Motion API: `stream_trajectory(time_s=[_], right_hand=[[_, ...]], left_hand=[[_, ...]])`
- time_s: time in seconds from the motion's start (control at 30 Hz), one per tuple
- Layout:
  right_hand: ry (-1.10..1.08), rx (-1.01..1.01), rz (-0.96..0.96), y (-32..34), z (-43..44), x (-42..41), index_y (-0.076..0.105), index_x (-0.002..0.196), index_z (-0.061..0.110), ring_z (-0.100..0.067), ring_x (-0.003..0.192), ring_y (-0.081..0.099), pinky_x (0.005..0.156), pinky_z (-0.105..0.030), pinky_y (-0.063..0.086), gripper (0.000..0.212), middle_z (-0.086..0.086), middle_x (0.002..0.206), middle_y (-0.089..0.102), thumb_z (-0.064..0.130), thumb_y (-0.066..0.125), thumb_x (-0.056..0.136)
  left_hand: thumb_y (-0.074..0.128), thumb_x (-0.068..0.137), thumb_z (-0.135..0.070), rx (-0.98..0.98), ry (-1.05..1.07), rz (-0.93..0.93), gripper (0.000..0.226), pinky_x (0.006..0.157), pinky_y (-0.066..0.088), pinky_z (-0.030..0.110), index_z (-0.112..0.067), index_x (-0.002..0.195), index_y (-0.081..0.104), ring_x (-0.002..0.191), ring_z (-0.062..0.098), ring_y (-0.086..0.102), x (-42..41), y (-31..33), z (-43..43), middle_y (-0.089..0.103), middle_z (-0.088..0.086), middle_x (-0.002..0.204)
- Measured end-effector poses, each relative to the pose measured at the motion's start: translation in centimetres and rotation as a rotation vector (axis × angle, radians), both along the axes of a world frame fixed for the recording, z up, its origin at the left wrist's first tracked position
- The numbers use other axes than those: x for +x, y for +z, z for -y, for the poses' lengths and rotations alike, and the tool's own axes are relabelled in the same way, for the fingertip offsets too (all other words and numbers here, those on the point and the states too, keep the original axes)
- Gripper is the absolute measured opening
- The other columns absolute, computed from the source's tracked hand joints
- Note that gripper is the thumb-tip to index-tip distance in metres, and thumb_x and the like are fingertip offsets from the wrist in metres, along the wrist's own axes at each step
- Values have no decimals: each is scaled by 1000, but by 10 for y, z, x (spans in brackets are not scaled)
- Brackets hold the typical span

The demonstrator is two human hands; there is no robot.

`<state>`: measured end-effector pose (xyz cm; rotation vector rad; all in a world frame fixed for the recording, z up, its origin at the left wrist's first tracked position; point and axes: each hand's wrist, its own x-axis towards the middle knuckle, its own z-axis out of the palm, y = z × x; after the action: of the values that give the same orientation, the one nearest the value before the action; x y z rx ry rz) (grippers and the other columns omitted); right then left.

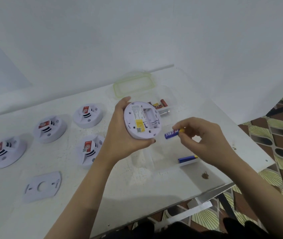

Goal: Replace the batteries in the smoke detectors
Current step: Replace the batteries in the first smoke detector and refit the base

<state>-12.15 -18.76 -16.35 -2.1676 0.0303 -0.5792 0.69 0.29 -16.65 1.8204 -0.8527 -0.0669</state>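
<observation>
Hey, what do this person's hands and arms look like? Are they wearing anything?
The left hand and right hand are bare: no gloves, and no rings, watch or bracelet show. The left forearm and right forearm are uncovered to the frame's edge, no sleeves in sight. The left thumbnail looks dark, possibly painted. Dark clothing shows at the bottom edge.
</observation>
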Motion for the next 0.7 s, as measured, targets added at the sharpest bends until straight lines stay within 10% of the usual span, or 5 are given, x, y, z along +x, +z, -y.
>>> stream_trajectory(time_s=[0.13, 0.47, 0.57, 0.7], right_hand=[[150, -106, -212, 2, 6, -2, 64, 94, 34, -8, 73, 57, 62, -9, 43, 26, 17, 86, 65, 10, 62, 83], [38, -311, -243, 31, 34, 85, 69, 90, 28, -5, 68, 54, 61, -8, 38, 11, 17, 89, 67, 21, 61, 86], [-20, -567, -358, 31, 44, 126, 66, 105, 26, -10, 87, 52, 67, -20, 33, 22, 11, 105, 66, 20, 53, 89], [9, -861, -497, 26, 47, 169, 61, 119, 21, -16, 114, 52, 80, -24, 37, 33, 6, 119, 61, 11, 54, 88]], left_hand=[[92, 44, -44, -19, 108, -8, 116, 102, 43, 20, -18, 141, 35, 123, -2, 47, 12, -3, -3, 50, -10, 133], [84, 56, -39, -165, 226, 19, 94, 101, 45, 21, -20, 132, 34, 121, 0, 48, 41, 0, 1, 46, -11, 127], [82, 54, -47, -148, 287, 131, 96, 107, 42, 40, -21, 133, 33, 129, 20, 42, 52, 0, 2, 37, -15, 129], [81, 51, -49, -108, 321, 133, 98, 106, 40, 26, -21, 133, 35, 126, 12, 43, 64, 1, 5, 35, -24, 125]])
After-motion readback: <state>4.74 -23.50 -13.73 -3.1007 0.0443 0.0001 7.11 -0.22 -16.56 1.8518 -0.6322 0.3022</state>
